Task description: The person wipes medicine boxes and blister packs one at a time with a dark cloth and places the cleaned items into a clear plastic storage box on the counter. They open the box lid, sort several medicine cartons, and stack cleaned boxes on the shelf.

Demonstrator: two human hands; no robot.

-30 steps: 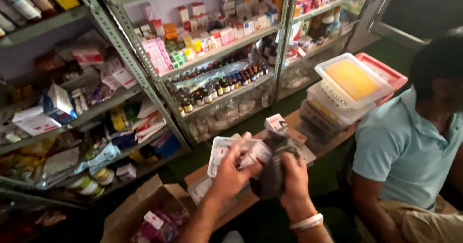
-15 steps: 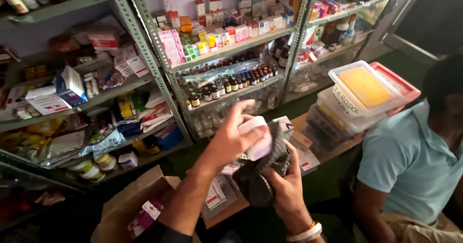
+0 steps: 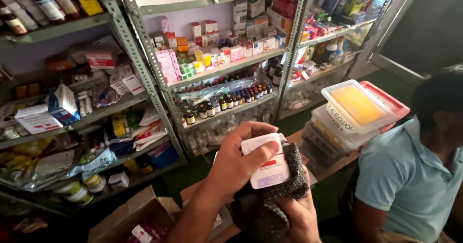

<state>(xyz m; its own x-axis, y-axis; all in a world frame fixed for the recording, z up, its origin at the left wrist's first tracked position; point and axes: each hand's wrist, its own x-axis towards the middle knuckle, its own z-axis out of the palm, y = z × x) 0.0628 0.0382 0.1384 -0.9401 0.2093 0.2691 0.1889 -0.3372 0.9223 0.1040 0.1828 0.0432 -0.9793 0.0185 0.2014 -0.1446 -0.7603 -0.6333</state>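
Metal shelves (image 3: 144, 74) packed with small medicine boxes face me. My left hand (image 3: 238, 163) grips a small white-and-red cardboard box (image 3: 267, 163). My right hand (image 3: 299, 219) clutches a dark patterned cloth (image 3: 270, 209) beneath it.

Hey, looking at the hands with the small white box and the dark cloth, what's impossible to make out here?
Head view only:
- Small white box: left end covered by the left hand.
- Right hand: mostly under the dark cloth; wrist cut by the bottom edge.
- Cardboard box: contents cut off by the bottom edge.

Shelves (image 3: 226, 69) stand behind the bench (image 3: 333, 168); tubs (image 3: 357, 112) are stacked on the bench's right end, a person (image 3: 410, 175) sits right of them, and a carton (image 3: 130, 216) lies lower left.
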